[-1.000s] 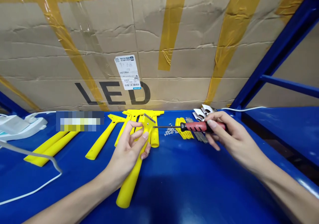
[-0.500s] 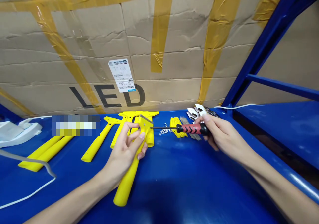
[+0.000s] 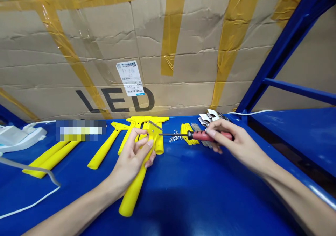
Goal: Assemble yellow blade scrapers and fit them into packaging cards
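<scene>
My left hand [image 3: 138,150] is wrapped round a yellow scraper handle [image 3: 133,190], its head up and a metal blade along the top edge. In my right hand [image 3: 229,136] is a screwdriver [image 3: 199,135] with a red and black grip, held level. Its tip is at the side of the scraper head. Behind lie several yellow handles [image 3: 106,148], small screws [image 3: 175,136], a stack of yellow plastic pieces [image 3: 187,133], thin grey blades [image 3: 196,127] and silver metal parts [image 3: 210,117].
A large taped cardboard box [image 3: 194,68] stands behind the blue surface [image 3: 183,197]. Blue metal frame bars [image 3: 278,50] rise at the right. A white power strip [image 3: 23,140] and cables [image 3: 39,202] lie at the left.
The fingers of my right hand have shifted along the screwdriver grip, with the rear of the grip now showing. The view has moved slightly. My left hand keeps its hold.
</scene>
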Demonstrator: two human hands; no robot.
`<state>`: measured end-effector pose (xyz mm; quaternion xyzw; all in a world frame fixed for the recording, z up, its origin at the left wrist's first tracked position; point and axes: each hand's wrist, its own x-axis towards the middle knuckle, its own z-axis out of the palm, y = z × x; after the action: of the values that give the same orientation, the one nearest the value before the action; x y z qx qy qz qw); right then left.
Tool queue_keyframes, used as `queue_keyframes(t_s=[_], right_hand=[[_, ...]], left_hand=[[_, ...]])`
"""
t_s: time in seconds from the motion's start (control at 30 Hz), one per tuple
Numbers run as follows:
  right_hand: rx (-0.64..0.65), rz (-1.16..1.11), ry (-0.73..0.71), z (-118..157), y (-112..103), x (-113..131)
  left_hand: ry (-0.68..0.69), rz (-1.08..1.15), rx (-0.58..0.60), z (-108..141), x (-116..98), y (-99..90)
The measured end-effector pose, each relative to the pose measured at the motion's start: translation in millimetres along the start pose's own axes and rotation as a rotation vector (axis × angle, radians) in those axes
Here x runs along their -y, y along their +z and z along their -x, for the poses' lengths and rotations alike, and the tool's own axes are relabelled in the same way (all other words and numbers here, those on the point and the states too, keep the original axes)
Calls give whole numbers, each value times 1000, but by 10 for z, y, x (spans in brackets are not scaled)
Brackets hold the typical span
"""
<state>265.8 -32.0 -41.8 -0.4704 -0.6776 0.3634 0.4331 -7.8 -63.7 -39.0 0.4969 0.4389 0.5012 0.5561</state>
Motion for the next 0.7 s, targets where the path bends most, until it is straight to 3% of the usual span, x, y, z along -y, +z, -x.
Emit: queue_keyframes(t_s=[0.13, 0.33, 0.43, 0.6, 0.7], right_hand=[[-46, 69, -75, 35, -22, 35], [-57, -234, 234, 49, 50, 45], [-64, -324, 308, 16, 40, 16], [-159, -314, 124, -1, -14, 14], [-151, -297, 32, 31, -18, 48]], left_hand=[[-13, -17, 4, 2, 25, -10], [1, -55, 4, 29, 21, 5], [-26, -30, 5, 16, 23, -1], [-92, 66, 12, -6, 27, -39], [-114, 93, 33, 1, 25, -55]])
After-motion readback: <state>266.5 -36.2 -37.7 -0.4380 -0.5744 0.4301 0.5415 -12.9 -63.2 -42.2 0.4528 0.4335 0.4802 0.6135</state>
